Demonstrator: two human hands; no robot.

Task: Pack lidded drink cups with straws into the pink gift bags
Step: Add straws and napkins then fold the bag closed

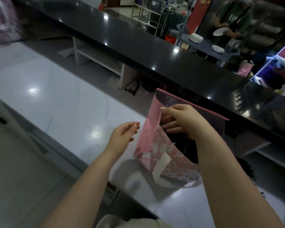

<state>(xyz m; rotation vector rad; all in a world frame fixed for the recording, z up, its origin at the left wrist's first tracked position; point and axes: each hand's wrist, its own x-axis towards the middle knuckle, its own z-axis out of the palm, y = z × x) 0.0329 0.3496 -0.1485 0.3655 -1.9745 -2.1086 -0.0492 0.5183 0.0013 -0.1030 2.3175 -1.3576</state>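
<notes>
The person is showing two forearms, the left forearm and the right forearm, both running bare from the bottom of the view up to the wrists, with the skin uncovered all along that length. The left grip and the right grip are going ungloved, and the fingernails are looking short and plain as far as the blur allows. The person is wearing a pale, cream-coloured garment; only a small creased strip is showing between the forearms, too little to tell what kind of clothing it is.
</notes>
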